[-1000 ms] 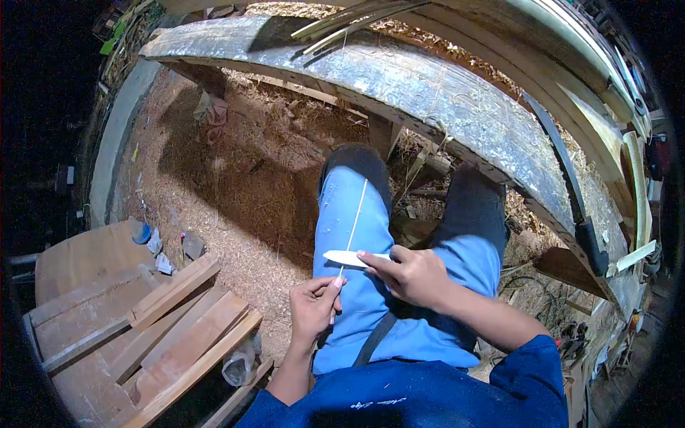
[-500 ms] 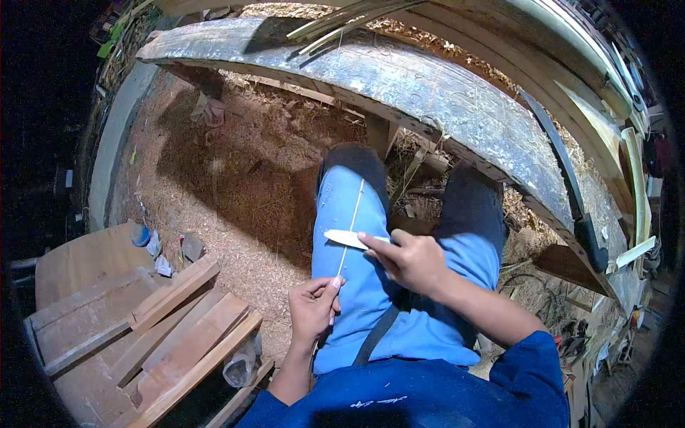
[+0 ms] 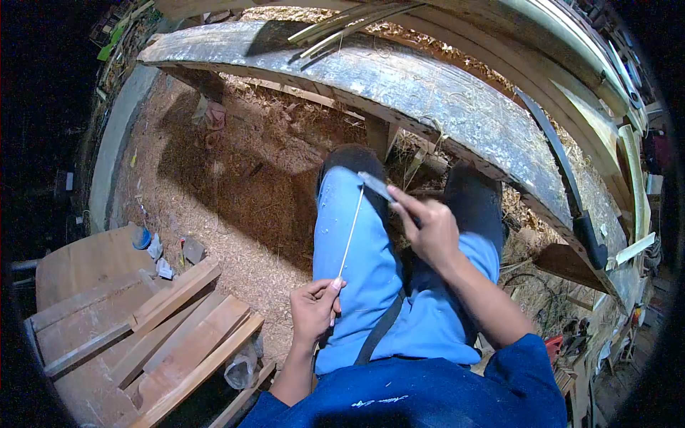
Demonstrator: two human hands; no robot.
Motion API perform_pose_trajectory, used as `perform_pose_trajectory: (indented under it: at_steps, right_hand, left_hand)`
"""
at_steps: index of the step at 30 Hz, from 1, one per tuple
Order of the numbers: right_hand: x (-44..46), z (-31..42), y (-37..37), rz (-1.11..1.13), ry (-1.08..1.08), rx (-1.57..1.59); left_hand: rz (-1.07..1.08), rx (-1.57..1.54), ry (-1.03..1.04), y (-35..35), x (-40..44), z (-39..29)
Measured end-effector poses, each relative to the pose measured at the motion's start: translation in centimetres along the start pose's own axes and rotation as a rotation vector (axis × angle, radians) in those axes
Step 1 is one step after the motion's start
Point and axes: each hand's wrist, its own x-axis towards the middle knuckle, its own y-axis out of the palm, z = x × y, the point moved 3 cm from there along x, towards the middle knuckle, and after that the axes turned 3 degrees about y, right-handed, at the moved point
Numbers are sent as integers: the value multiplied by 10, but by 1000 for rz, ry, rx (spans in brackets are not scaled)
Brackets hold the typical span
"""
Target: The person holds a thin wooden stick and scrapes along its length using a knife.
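Note:
My left hand is closed on the near end of a thin pale stick, pinched between thumb and forefinger. The stick lies along my blue-covered left thigh and points toward the knee. In my right hand is a knife, its flat blade at the far end of the stick, above the knee. Whether the blade touches the stick, I cannot tell. Small pale shavings dot the blue cloth.
A long weathered plank bench crosses in front of my knees. On it lie several thin strips and a machete with a black handle. Wooden pieces are stacked at the lower left. Sawdust covers the ground.
My right hand has moved the knife forward along the stick, from its middle to its far end, and the blade has turned. My left hand keeps its pinch in the same place.

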Motion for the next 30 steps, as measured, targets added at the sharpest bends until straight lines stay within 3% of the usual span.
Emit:
perform_pose_trajectory:
  at_steps: [7,9,11,13,18,22,25,30]
  right_hand:
    - [-39,23,8,174,-332,28]
    - [-34,22,4,150,-252,32]
    - [-7,5,0,147,71,139]
    - [8,-16,3,60,172,197]
    - [-6,1,-2,14,-16,399]
    - [-27,13,-1,230,-127,440]
    - [-39,19,9,248,-232,397]
    - [-46,24,7,382,-203,342]
  left_hand:
    - [22,-21,-49,-1,2,-1]
    - [24,-27,-59,-2,1,-4]
    - [30,-36,-69,0,0,-6]
    - [7,-26,-91,1,-1,-7]
    - [-1,-45,-72,-2,1,-4]
    - [-41,-86,-30,2,3,-9]
    - [-29,-91,24,8,8,-20]
    - [-10,-79,52,21,24,-31]
